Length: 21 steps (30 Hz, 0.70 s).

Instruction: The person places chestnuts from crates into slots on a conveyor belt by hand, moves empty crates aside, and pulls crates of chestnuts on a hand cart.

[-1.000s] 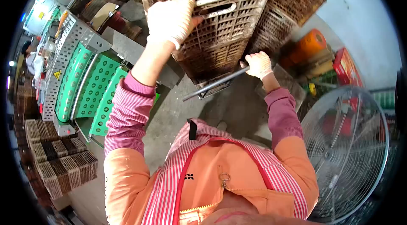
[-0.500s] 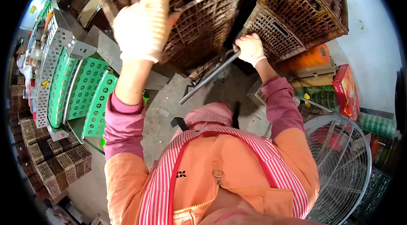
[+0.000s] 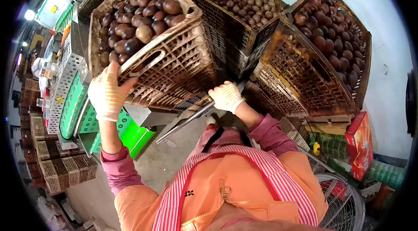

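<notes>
My left hand [image 3: 106,94], in a white-and-orange striped glove, is closed over the near rim of a dirty plastic crate [image 3: 174,65], beside its handle slot. Dark brown, egg-shaped pieces [image 3: 141,20] fill this crate to near its top. My right hand [image 3: 226,97], gloved the same way, is wrapped round a grey metal rod [image 3: 187,123] below the crate's front corner. The rod slants down to the left, and its far end is hidden behind my hand and the crate.
Stacked crates with brown pieces stand at the right [image 3: 313,70] and behind [image 3: 244,35]. On the left is a machine with a green perforated belt [image 3: 74,109]. A wire fan guard [image 3: 344,200] and a red box [image 3: 359,144] are at lower right; wooden-looking crates [image 3: 65,170] lie lower left.
My view has tilted up, showing more of the crates' contents. Both hands appear farther left, the left one lower, still on the crate rim; the right still holds the rod.
</notes>
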### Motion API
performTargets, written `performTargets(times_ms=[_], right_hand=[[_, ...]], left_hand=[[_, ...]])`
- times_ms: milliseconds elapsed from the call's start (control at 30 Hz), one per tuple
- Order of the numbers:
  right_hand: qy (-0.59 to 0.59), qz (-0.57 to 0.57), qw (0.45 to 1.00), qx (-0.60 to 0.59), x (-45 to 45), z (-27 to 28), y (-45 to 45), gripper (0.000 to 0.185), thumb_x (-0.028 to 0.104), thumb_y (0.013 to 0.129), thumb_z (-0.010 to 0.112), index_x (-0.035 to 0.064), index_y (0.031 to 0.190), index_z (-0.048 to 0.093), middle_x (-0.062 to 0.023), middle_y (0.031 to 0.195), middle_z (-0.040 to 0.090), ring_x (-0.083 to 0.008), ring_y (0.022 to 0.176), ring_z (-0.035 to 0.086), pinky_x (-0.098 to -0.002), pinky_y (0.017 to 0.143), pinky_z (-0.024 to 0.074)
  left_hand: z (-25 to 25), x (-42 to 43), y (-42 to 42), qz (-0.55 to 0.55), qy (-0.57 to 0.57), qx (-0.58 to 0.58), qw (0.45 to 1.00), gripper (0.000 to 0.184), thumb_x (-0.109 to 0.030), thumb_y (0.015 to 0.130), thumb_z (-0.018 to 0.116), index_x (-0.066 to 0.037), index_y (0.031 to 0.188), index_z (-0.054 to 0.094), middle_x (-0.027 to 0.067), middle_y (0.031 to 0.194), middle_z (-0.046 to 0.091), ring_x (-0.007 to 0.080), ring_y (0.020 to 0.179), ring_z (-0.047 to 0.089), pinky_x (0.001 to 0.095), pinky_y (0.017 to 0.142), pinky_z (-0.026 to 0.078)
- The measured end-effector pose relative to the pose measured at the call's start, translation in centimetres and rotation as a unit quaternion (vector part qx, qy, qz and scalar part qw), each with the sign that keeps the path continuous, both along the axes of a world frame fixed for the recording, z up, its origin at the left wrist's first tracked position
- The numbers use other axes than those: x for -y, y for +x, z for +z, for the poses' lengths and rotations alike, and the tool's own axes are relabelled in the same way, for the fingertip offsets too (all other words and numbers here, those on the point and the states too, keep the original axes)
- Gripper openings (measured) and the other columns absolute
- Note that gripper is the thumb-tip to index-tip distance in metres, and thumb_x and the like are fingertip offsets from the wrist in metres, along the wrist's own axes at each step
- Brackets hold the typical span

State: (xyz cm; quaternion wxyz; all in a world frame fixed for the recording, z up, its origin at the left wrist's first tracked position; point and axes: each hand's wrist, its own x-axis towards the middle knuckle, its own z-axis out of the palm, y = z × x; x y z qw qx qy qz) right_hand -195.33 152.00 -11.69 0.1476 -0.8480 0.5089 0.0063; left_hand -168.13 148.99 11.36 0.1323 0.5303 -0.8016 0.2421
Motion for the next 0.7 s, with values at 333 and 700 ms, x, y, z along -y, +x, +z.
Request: performTargets(times_ms=[333, 700], right_hand=[[-0.048, 0.009, 0.996, 0.078, 3.5, -2.8, 0.9, 0.011, 0.019, 0.081, 0.056, 0.0116, 0.078, 0.064, -0.0061, 0.066, 0.065, -0.0222, 0.065, 0.065, -0.0372, 0.071, 0.0474], [-0.160, -0.046, 0.983, 0.081, 3.3, -6.4, 2.8, 0.015, 0.020, 0.077, 0.060, 0.0148, 0.068, 0.071, -0.0074, 0.069, 0.071, -0.0204, 0.065, 0.068, -0.0369, 0.067, 0.0459]], left_hand=[[-1.8, 2.6, 0.8, 0.088, 0.040, 0.006, 0.995, 0.047, -0.035, 0.068, 0.082, -0.006, 0.099, 0.063, 0.0134, 0.090, 0.069, 0.0351, 0.082, 0.066, 0.0401, 0.071, 0.051], [-4.0, 3.6, 3.3, 0.170, 0.020, 0.062, 0.983, 0.066, -0.047, 0.081, 0.069, -0.015, 0.135, 0.050, 0.0209, 0.115, 0.066, 0.0396, 0.104, 0.064, 0.0470, 0.087, 0.050]])
